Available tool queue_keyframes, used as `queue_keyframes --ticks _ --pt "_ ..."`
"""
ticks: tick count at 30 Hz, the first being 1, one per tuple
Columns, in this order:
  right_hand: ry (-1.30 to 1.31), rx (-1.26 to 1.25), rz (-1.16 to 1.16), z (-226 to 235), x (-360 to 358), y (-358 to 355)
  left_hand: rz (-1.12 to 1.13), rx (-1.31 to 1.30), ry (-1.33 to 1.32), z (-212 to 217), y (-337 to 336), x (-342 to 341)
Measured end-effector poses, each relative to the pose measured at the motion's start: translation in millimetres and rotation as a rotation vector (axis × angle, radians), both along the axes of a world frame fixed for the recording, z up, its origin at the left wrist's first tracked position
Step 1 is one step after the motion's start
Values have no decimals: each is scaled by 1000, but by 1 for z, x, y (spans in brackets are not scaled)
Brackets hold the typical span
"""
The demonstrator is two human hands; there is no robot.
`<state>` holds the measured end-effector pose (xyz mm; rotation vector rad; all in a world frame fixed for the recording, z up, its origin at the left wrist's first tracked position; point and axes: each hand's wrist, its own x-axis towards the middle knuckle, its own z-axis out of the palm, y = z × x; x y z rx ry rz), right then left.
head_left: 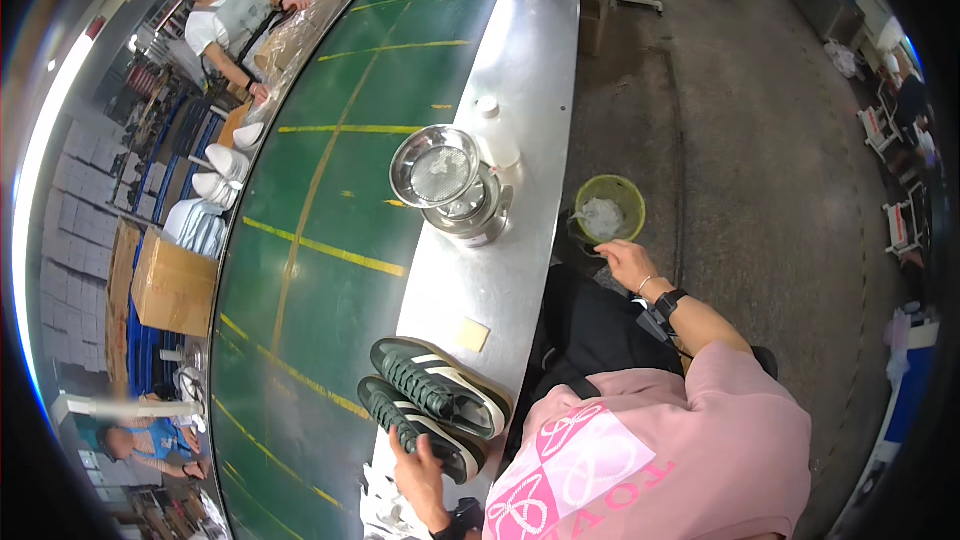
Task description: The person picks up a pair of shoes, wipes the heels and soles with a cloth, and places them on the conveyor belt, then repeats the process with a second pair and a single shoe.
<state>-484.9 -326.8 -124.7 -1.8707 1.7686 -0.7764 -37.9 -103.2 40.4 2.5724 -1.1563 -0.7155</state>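
Observation:
A pair of dark green sneakers with white stripes lies side by side on the metal ledge, the farther shoe (pixel 425 383) and the nearer shoe (pixel 400 412). My left hand (pixel 418 475) is against the nearer shoe, thumb and forefinger apart. Out to the right, my right hand (pixel 630 265) hangs at the near rim of a yellow-green bucket (pixel 638 202) on the floor. Its fingertips are pinched together; whatever is between them is too small to make out. Crumpled whitish material (pixel 602 218) sits inside the bucket. Beyond the shoes is a pale yellow pad (pixel 472 335).
A metal can topped by a mesh dish (pixel 435 175) stands on the ledge beside a whitish plastic bottle (pixel 500 145). Left of the ledge runs a green conveyor belt (pixel 350 200) with yellow lines. Across it are a cardboard box (pixel 175 280), white shoes (pixel 225 170) and two people.

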Motion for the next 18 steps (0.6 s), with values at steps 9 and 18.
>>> queue_keyframes --ticks 9,18 --pt "-206 -415 588 55 143 5 11 82 -54 -31 -29 -36" --pt "-291 -342 942 29 238 36 37 -214 41 -47 -13 -10"
